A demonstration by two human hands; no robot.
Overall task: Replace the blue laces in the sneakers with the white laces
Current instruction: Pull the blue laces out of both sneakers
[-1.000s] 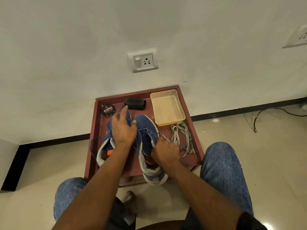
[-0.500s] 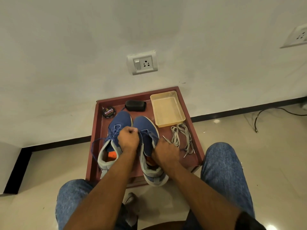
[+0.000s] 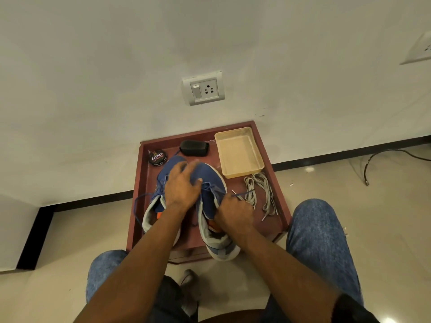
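Note:
Two blue sneakers stand side by side on the maroon table (image 3: 139, 183), toes toward the wall. My left hand (image 3: 182, 186) lies over the left sneaker (image 3: 150, 217) and the gap between the toes, its fingers stretched forward and blurred. A loose blue lace (image 3: 136, 206) loops off that shoe to the left. My right hand (image 3: 233, 212) grips the right sneaker (image 3: 213, 177) at its right side near the collar. A blue lace end (image 3: 243, 194) sticks out just past its fingers. The white laces (image 3: 260, 192) lie in a bundle to the right.
A beige plastic tray (image 3: 238, 152) sits at the table's back right. A black brush (image 3: 194, 148) and a round polish tin (image 3: 158, 157) are at the back. My knees in jeans flank the table's near edge. A wall socket (image 3: 203, 88) is on the wall above.
My left hand, clenched over the laces half a second ago, has opened and reached forward over the toes. My right hand has stayed on the right sneaker.

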